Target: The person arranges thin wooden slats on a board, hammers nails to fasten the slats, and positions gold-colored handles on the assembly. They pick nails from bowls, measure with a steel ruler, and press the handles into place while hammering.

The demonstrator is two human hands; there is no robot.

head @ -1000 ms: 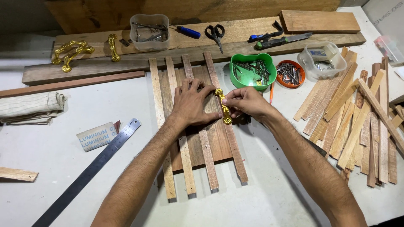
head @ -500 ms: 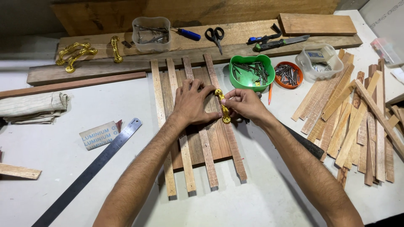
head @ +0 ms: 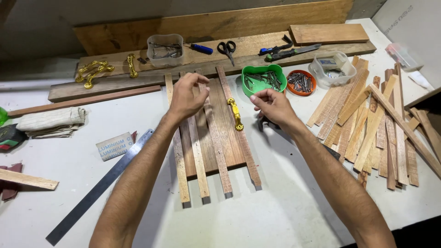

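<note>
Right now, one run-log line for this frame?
left hand: open, above slatted wood panel | right hand: open, empty, beside gold handle | handle: lying on panel, untouched | green screw tub: behind right hand

1. It's a woodworking bench (head: 285, 216) — a white top crowded with timber.
2. Loose wood strips (head: 381, 124) pile up at the right, planks (head: 229, 27) lean along the back.
3. Tubs of nails (head: 263, 79) and screws (head: 301, 82) sit open.
4. Steel ruler (head: 98, 188), scissors (head: 226, 48), screwdriver (head: 200, 47), brass handles (head: 94, 71) — workshop kit everywhere.
</note>
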